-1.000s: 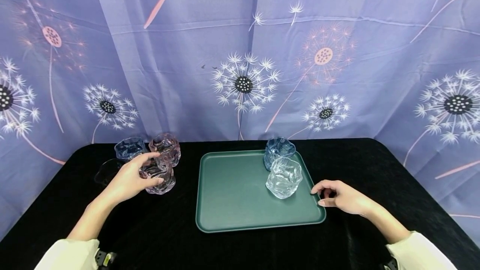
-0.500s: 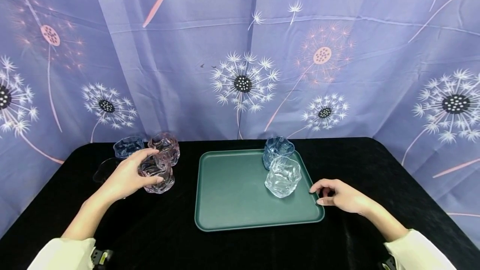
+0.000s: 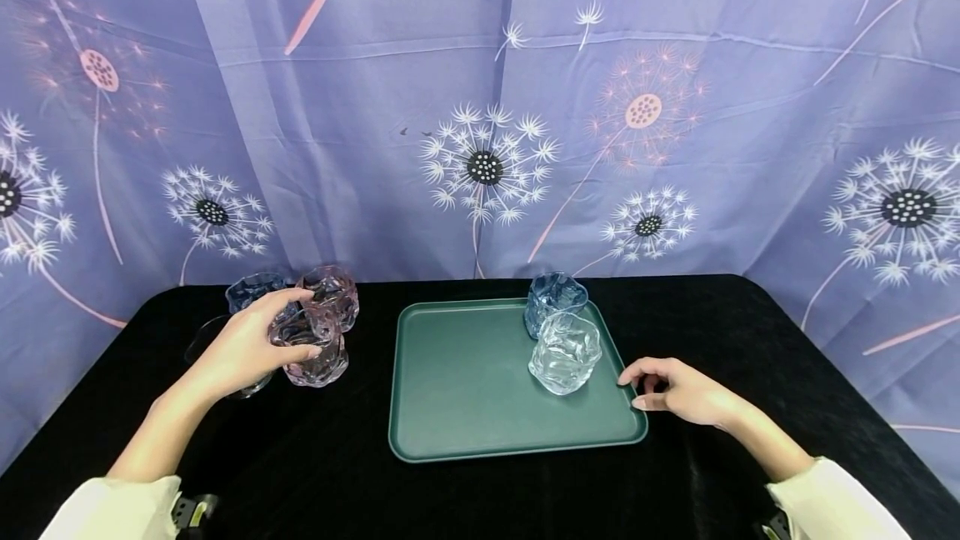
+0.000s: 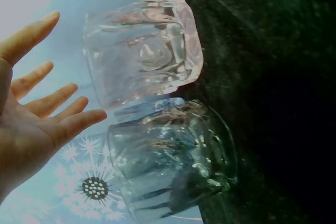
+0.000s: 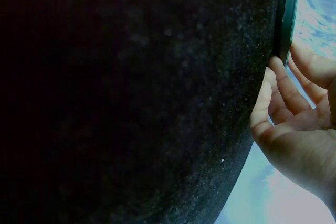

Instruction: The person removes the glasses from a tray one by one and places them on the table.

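Observation:
My left hand (image 3: 243,344) is spread beside a cluster of wavy glass tumblers at the left, touching none in the left wrist view. Nearest its fingertips is a pale pink tumbler (image 4: 147,51). Behind that stands another pink tumbler (image 3: 333,294), with a blue tumbler (image 3: 251,288) to its left. A clear tumbler (image 4: 163,166) is partly hidden by the hand and forearm in the head view. My right hand (image 3: 678,390) pinches the right rim of a green tray (image 3: 465,398), thumb on one side and fingers on the other.
On the tray's right part stand a blue tumbler (image 3: 553,302) at the back and a clear tumbler (image 3: 566,357) in front of it. A black cloth (image 3: 525,498) covers the table. A purple dandelion-print curtain (image 3: 375,148) hangs behind and at both sides.
My left hand has drawn back a little to the left, away from the near pink tumbler, which stays in place. My right hand keeps its position at the tray rim.

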`<move>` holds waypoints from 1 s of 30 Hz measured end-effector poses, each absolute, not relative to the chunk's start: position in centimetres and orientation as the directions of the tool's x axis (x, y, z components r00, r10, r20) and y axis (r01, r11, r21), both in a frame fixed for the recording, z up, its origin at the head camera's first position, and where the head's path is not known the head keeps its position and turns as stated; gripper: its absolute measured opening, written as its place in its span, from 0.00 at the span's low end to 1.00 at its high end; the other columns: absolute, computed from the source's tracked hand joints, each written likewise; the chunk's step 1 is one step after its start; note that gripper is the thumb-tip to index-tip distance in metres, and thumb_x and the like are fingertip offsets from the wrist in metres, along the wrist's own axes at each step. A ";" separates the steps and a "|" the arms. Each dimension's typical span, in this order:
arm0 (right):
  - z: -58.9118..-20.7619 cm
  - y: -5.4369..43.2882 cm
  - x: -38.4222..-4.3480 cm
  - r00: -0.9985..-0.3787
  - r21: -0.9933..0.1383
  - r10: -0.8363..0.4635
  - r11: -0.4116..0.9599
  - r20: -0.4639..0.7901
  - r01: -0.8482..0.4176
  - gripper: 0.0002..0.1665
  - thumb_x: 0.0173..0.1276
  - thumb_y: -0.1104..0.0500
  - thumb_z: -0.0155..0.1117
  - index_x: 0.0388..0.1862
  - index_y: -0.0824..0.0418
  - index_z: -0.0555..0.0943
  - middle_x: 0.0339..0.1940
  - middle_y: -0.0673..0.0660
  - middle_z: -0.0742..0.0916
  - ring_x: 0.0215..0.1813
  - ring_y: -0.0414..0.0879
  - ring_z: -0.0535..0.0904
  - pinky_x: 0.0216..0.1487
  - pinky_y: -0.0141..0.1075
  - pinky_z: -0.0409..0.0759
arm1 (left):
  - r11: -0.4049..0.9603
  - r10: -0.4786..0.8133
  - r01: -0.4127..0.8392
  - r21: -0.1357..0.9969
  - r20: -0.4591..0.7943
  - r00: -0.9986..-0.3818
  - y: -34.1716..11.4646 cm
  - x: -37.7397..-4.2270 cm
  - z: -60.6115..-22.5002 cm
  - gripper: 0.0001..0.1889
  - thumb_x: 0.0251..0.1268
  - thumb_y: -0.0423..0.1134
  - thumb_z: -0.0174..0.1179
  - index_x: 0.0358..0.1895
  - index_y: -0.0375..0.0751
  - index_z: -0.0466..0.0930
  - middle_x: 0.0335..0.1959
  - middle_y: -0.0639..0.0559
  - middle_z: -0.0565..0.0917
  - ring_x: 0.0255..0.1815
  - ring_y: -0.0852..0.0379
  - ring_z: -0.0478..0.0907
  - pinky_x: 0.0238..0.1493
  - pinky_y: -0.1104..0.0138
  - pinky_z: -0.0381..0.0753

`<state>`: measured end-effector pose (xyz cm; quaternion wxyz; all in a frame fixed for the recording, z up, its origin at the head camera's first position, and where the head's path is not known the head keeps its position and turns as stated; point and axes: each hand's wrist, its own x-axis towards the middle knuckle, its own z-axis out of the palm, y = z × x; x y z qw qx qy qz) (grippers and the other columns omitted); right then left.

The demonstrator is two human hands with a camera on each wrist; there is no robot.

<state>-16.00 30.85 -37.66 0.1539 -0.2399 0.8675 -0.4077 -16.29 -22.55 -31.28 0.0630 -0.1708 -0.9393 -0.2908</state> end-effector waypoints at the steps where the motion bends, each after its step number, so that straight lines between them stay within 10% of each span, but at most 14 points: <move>1: -37.7 30.8 -16.0 -0.838 -0.784 -0.542 0.549 -0.069 -0.291 0.14 0.60 0.65 0.62 0.45 0.67 0.77 0.27 0.55 0.76 0.28 0.39 0.70 0.26 0.31 0.71 | 0.771 0.286 0.359 0.526 0.217 -0.933 -22.4 -16.3 -31.2 0.37 0.50 0.47 0.68 0.62 0.37 0.64 0.62 0.32 0.64 0.60 0.32 0.60 0.51 0.40 0.62; 30: -37.7 30.8 -15.9 -0.840 -0.780 -0.536 0.560 -0.084 -0.279 0.14 0.60 0.65 0.62 0.46 0.67 0.76 0.28 0.56 0.75 0.28 0.39 0.69 0.26 0.31 0.71 | 0.693 0.400 0.463 0.553 0.239 -0.885 -16.4 -18.6 -31.6 0.33 0.52 0.40 0.66 0.61 0.33 0.66 0.60 0.37 0.69 0.61 0.38 0.63 0.57 0.46 0.63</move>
